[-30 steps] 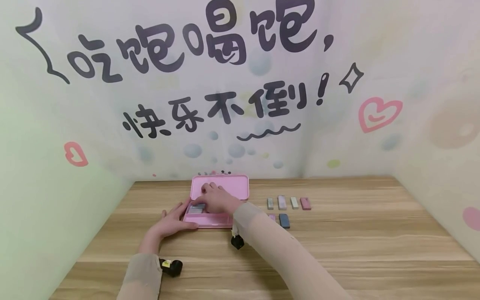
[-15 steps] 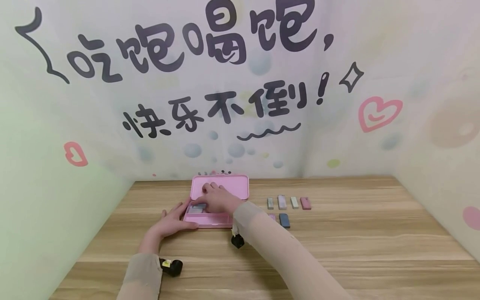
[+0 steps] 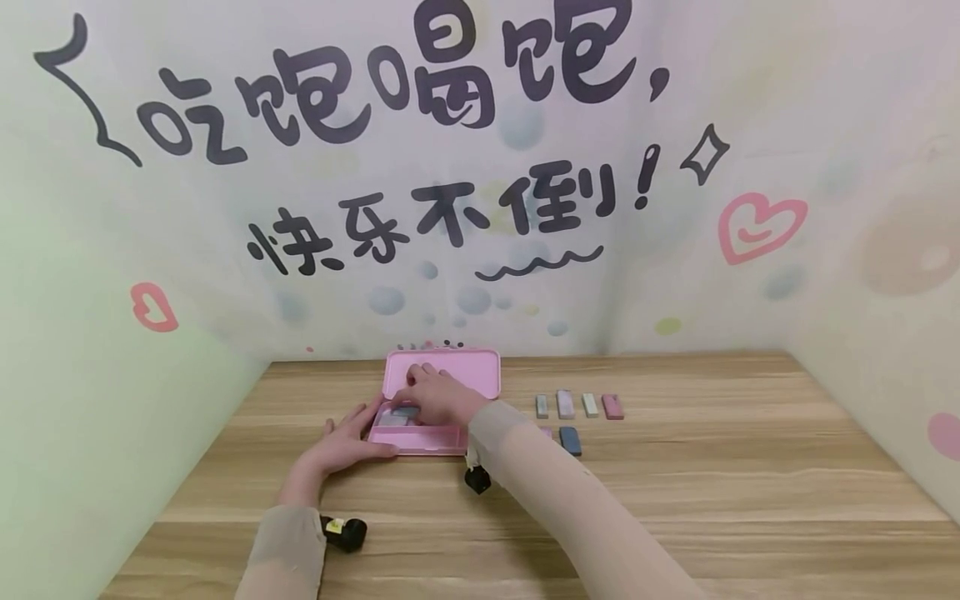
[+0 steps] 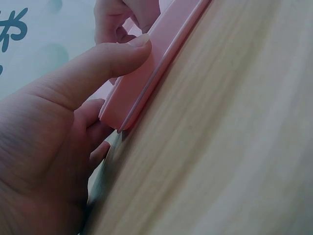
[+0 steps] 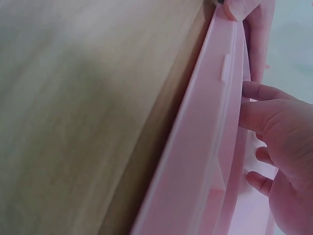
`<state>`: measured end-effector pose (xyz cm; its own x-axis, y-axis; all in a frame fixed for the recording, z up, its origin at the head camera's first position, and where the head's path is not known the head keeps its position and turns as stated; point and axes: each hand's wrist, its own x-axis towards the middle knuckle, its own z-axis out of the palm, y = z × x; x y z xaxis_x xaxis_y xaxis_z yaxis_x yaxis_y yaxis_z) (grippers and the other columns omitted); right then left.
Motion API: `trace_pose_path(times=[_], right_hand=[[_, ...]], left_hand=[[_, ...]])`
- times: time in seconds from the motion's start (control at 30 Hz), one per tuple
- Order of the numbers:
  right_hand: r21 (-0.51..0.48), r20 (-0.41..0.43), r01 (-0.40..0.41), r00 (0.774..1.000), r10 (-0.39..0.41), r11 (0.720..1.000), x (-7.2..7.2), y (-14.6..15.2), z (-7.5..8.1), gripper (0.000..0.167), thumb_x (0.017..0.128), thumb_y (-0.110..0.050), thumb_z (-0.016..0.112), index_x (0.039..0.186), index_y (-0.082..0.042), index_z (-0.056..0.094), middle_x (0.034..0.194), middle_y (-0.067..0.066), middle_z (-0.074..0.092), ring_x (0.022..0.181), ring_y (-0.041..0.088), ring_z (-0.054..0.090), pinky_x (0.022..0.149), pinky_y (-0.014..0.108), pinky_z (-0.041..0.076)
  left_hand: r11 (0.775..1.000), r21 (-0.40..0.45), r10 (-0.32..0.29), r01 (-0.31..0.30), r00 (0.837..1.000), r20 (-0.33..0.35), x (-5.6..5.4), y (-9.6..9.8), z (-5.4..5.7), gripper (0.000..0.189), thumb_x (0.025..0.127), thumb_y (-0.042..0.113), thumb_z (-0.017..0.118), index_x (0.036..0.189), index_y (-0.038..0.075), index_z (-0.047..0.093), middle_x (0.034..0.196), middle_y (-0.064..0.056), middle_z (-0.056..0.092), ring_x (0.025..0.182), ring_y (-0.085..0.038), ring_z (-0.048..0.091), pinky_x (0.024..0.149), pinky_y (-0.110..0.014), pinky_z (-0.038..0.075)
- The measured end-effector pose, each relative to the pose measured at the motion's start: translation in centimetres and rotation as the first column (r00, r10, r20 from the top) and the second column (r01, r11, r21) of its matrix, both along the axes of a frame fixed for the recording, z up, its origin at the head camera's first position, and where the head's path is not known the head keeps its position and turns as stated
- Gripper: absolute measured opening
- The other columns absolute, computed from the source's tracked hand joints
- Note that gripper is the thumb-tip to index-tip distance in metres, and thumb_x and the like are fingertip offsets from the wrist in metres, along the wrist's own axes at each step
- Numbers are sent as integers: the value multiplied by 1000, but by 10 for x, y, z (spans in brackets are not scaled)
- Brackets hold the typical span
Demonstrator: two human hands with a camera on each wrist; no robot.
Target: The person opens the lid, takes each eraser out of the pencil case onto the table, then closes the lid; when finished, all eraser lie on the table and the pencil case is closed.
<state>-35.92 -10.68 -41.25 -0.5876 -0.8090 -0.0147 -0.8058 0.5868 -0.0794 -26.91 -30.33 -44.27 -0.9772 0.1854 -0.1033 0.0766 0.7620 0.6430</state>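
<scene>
A pink pencil case (image 3: 417, 442) lies on the table with its lid (image 3: 480, 375) raised at the back. My left hand (image 3: 347, 446) holds its front left corner, thumb (image 4: 122, 58) on the front wall and fingers along the left side. My right hand (image 3: 438, 397) reaches into the rear compartment, thumb and forefinger at a blue-grey block (image 3: 406, 412). A pale grey block (image 3: 394, 421) lies beside it. In the right wrist view the right thumb and forefinger (image 5: 266, 115) go behind the case's inner wall, which hides their tips.
To the case's right is a row of small blocks: a grey one (image 3: 542, 407), a lilac one (image 3: 565, 404), a white one (image 3: 589, 406) and a red one (image 3: 612, 407). In front lie a dark blue block (image 3: 570, 442) and a purple one partly behind the right sleeve.
The right thumb and forefinger have shifted slightly right within the compartment, and the blue-grey block has moved right with them. The left hand stays on the case corner.
</scene>
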Motion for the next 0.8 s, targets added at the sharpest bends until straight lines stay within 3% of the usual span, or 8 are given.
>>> trace_pose_path(times=[0.2,0.63,0.8], right_hand=[[10,7,-10,1000,10,1000,1,2,3,43,92,-24,68,130,-40,60,124,0,46,115,15,41,109,42,33],[70,-95,-70,993,76,995,-2,2,5,42,89,-27,71,128,-39,59,133,1,46,122,17,40,105,41,37],[39,-122,-83,989,87,996,-5,4,8,35,96,-21,62,127,-36,60,131,3,47,120,18,44,102,40,41]], left_hand=[[1000,1,1,-1,1000,0,0,1,1,102,80,48,74,156,12,16,157,-23,20,145,-41,5,107,-67,-12],[1000,0,-11,11,999,-32,2,3,2,102,78,47,76,156,15,19,157,-21,22,144,-44,8,105,-70,-10],[1000,-8,-22,22,999,-49,3,1,2,102,77,47,77,156,13,21,156,-23,23,143,-45,10,104,-71,-10]])
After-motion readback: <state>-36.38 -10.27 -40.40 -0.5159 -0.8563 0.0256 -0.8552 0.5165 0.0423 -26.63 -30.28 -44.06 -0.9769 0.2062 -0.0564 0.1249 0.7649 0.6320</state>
